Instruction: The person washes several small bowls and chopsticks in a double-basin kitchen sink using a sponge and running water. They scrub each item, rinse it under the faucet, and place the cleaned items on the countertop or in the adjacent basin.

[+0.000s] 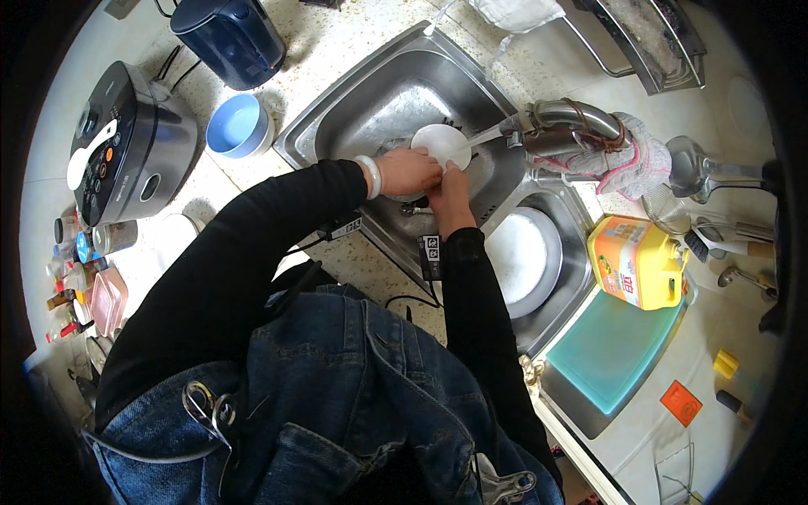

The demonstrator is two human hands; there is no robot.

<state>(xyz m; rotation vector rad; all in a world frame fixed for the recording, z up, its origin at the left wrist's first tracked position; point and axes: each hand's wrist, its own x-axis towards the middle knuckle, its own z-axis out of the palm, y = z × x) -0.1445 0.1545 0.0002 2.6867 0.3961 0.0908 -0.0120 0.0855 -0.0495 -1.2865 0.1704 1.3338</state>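
Observation:
Over the larger basin of a stainless steel sink (372,82), my right hand (454,199) grips a small white dish (435,137) by its near edge, thumb on top. My left hand (407,172), with a white bangle (374,178) at the wrist, lies against the same dish. Its fingers curl in beside the right hand, and their tips are hidden. A stream of water from the metal faucet (571,117) runs onto the dish. Under my hands, a pale rim and a dark-and-metal object (416,207) are partly covered.
The smaller basin holds a round basin of white suds (521,259). Right of it are a yellow detergent jug (637,262) and a teal cutting board (618,350). Leftward on the counter are a blue bowl (237,126), a dark kettle (227,44) and a rice cooker (136,145).

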